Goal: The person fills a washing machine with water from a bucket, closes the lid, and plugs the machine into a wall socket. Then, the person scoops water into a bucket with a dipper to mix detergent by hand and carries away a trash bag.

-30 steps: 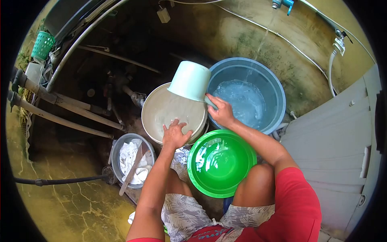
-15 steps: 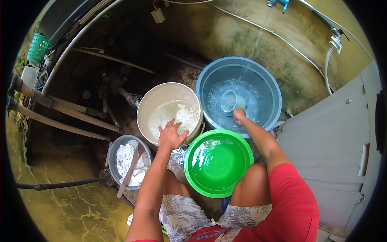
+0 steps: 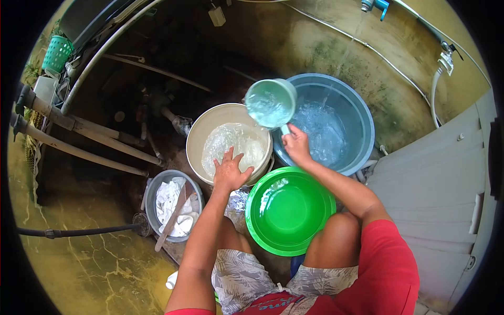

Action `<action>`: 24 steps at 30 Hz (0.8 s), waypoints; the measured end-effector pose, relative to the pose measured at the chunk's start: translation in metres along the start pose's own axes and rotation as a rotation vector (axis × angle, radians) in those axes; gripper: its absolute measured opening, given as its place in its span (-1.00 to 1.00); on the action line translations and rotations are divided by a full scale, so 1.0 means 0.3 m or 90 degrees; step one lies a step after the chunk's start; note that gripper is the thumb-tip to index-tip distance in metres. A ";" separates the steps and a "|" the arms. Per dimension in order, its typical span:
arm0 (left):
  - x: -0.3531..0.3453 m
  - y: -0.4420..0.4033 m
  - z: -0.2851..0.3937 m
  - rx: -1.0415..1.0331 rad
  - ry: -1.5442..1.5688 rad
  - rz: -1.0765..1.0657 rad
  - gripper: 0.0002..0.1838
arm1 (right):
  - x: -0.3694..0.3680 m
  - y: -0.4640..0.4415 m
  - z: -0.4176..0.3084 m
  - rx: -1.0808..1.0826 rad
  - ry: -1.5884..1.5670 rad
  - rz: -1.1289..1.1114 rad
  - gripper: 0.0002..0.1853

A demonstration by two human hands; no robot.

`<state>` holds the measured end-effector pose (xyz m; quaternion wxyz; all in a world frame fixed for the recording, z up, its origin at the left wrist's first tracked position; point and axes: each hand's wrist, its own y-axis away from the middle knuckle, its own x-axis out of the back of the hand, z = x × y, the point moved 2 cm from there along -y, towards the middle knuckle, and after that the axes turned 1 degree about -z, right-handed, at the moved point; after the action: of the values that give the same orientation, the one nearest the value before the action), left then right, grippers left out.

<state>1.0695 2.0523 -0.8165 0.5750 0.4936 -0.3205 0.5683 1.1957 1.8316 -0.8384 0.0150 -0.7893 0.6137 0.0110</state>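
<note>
1. My right hand (image 3: pixel 297 146) is curled round the handle of the water-filled dipper (image 3: pixel 287 89), above the cream bucket (image 3: pixel 200 131) and blue tub (image 3: pixel 358 128).
2. I see my left hand (image 3: pixel 229 172) spread at the cream bucket's near rim; contact, I can't tell.

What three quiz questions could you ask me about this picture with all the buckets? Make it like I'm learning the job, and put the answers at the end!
1. True or false: the right hand grips the dipper by its rim.

2. Which container holds the white cloth?
A) green basin
B) grey tub
C) blue tub

3. Which hand has its fingers spread at the near edge of the cream bucket?

Key:
1. False; it grips the handle.
2. B.
3. The left hand.
</note>
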 end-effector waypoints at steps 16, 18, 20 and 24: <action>-0.010 -0.001 0.001 0.009 0.003 -0.025 -0.32 | 0.443 -0.259 0.209 -0.076 0.788 0.172 -0.39; 0.006 -0.005 0.009 0.014 0.008 -0.039 -0.31 | 0.576 -0.266 0.348 -0.258 0.852 0.161 -0.43; 0.021 0.002 0.018 0.022 0.021 -0.063 -0.29 | 0.612 -0.233 0.555 -0.332 0.835 0.086 -0.55; 0.006 0.005 0.014 0.018 0.022 -0.067 -0.28 | 0.527 -0.164 0.679 -0.520 0.201 0.115 -0.81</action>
<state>1.0692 2.0487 -0.8131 0.6029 0.5078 -0.2760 0.5500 1.2826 1.6981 -1.0471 -0.3930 -0.6654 0.6204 0.1335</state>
